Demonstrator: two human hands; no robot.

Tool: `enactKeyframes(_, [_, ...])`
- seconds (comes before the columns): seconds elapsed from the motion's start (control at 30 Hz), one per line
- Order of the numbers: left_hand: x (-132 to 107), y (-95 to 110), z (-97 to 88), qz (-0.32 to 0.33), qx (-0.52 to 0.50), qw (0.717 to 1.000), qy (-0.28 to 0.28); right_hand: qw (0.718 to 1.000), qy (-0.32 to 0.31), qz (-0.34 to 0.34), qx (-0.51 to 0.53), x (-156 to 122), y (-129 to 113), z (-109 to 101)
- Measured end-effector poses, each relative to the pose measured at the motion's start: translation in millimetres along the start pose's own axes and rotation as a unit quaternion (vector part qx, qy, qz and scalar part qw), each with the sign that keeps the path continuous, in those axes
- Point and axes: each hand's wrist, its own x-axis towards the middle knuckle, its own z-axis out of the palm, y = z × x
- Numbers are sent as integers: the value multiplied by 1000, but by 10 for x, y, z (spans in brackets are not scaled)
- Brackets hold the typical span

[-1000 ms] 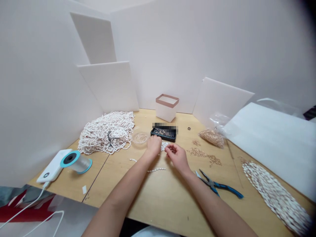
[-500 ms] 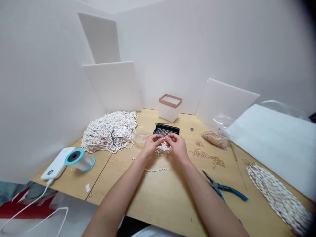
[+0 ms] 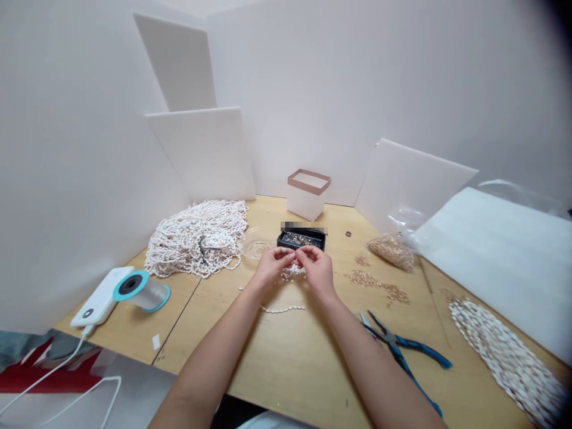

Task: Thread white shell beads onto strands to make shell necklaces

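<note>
My left hand (image 3: 271, 266) and my right hand (image 3: 316, 269) meet fingertip to fingertip above the wooden table (image 3: 286, 351), both pinched on something tiny that I cannot make out. A small heap of white beads (image 3: 292, 272) lies right under them. Just beyond sits a black tray (image 3: 301, 239) of small metal parts. A short strand of white beads (image 3: 282, 309) lies on the table near my wrists.
A big pile of white bead strands (image 3: 199, 238) lies at the left, a spool of clear thread (image 3: 143, 290) and a white power bank (image 3: 99, 298) nearer. Blue-handled pliers (image 3: 404, 348), gold beads (image 3: 378, 281), a bagged heap (image 3: 389, 250) and another bead pile (image 3: 507, 357) lie right. A white box (image 3: 308, 194) stands behind.
A second ago my left hand reached at the black tray and my right hand lay apart. Both hands have come together, pinched, over the small bead heap.
</note>
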Motion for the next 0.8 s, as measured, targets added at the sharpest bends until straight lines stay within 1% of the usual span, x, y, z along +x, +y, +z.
enactKeyframes(0.07, [-16,-11,-2,-20,-83,996,4,999,24,-15,17,-40,12,54])
enactKeyframes(0.13, [-30,-18,-6,-43,-158,986,17,999,38,-31,5,-80,8,105])
enactKeyframes(0.23, [-44,-15,-6,-65,-229,971,19,999,39,-31,-20,-126,-19,155])
enactKeyframes(0.33, [-54,4,0,-72,-244,967,11,999,30,-22,-22,-151,-55,178])
enactKeyframes(0.47, [-67,28,8,-77,-242,967,16,999,25,-24,-22,-155,-84,189])
enactKeyframes(0.6, [-70,26,1,-77,-269,960,14,999,22,-26,-19,-157,-99,194])
enactKeyframes(0.8, [-62,-3,-3,-69,-253,965,14,999,20,-25,-21,-181,-140,202])
